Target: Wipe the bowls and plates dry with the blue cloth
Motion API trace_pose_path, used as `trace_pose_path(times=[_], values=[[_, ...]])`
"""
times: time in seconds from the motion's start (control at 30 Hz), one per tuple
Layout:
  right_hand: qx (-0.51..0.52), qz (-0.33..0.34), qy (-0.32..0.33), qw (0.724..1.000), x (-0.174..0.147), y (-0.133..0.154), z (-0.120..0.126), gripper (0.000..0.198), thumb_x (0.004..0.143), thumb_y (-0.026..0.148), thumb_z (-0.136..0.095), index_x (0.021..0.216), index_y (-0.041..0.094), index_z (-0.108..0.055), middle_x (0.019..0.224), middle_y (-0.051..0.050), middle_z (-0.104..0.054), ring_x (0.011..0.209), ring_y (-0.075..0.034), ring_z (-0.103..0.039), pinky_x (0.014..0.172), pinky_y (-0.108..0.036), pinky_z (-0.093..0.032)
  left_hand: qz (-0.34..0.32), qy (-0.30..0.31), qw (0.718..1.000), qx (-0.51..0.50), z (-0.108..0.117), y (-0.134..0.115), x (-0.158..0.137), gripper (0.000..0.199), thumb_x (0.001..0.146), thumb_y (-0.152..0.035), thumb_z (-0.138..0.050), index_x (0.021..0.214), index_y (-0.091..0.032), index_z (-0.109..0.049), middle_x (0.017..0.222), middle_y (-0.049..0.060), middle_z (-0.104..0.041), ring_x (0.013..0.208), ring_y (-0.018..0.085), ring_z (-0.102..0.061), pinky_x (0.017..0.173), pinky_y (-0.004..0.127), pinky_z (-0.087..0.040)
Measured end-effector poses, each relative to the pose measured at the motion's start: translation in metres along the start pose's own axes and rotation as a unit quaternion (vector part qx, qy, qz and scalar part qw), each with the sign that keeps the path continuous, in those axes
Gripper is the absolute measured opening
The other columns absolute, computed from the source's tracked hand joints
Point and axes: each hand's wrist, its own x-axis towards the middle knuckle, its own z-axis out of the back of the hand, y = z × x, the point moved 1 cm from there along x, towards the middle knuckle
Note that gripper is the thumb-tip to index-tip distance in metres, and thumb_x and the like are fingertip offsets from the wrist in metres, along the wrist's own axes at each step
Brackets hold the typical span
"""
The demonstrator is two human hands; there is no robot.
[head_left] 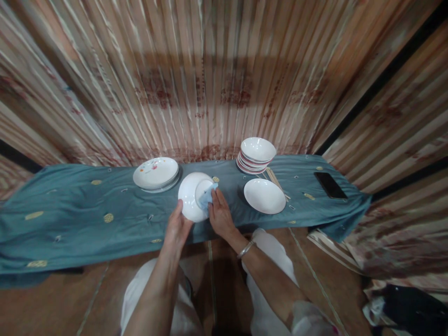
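Note:
A white bowl (189, 198) is tipped with its underside and foot ring facing me, above the cloth-covered table. My left hand (176, 225) grips its lower left rim, thumb on the outer face. Pressed against the foot ring is a light blue cloth (207, 196), bunched under the fingers of my right hand (220, 213). Right of my hands, a shallow white bowl (265, 196) with a dark rim rests on the table. Behind it stands a stack of bowls (257, 154) with red bands. To the left lies a stack of white plates (156, 173), the top one flower-patterned.
A blue-green cloth (77, 205) with yellow motifs covers the long narrow table. Chopsticks (275, 179) lie between the stacked bowls and the single bowl. A black phone (330, 185) is near the right end. Pleated curtains (217, 84) hang close behind the table.

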Motion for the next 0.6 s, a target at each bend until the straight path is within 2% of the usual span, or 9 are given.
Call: trace_pose_path(times=[0.27, 0.43, 0.6], values=[[-0.019, 0.036, 0.024, 0.999, -0.016, 0.002, 0.011, 0.051, 0.1, 0.026, -0.036, 0.144, 0.003, -0.046, 0.146, -0.023, -0.05, 0.14, -0.028, -0.042, 0.114, -0.051, -0.04, 0.01, 0.001, 1.0, -0.007, 0.004, 0.001, 0.006, 0.048, 0.096, -0.02, -0.05, 0.142, -0.01, -0.049, 0.105, 0.014, -0.076, 0.098, 0.025, -0.073, 0.097, 0.039, -0.055], [-0.077, 0.06, 0.054, 0.994, -0.019, 0.007, 0.022, 0.045, 0.098, 0.023, -0.041, 0.135, 0.003, -0.055, 0.135, -0.024, -0.058, 0.122, -0.031, -0.055, 0.105, -0.051, -0.046, 0.013, -0.01, 1.0, -0.007, 0.004, 0.0, 0.007, 0.047, 0.096, -0.02, -0.049, 0.142, -0.009, -0.05, 0.1, 0.014, -0.077, 0.095, 0.024, -0.074, 0.095, 0.037, -0.056], [-0.091, 0.084, 0.065, 0.99, -0.023, 0.016, 0.028, 0.042, 0.098, 0.022, -0.04, 0.133, 0.007, -0.058, 0.129, -0.023, -0.061, 0.112, -0.029, -0.059, 0.099, -0.048, -0.05, 0.005, -0.023, 1.0, -0.014, 0.002, 0.0, 0.006, 0.046, 0.097, -0.021, -0.049, 0.141, -0.012, -0.051, 0.104, 0.013, -0.077, 0.1, 0.024, -0.072, 0.094, 0.037, -0.056]])
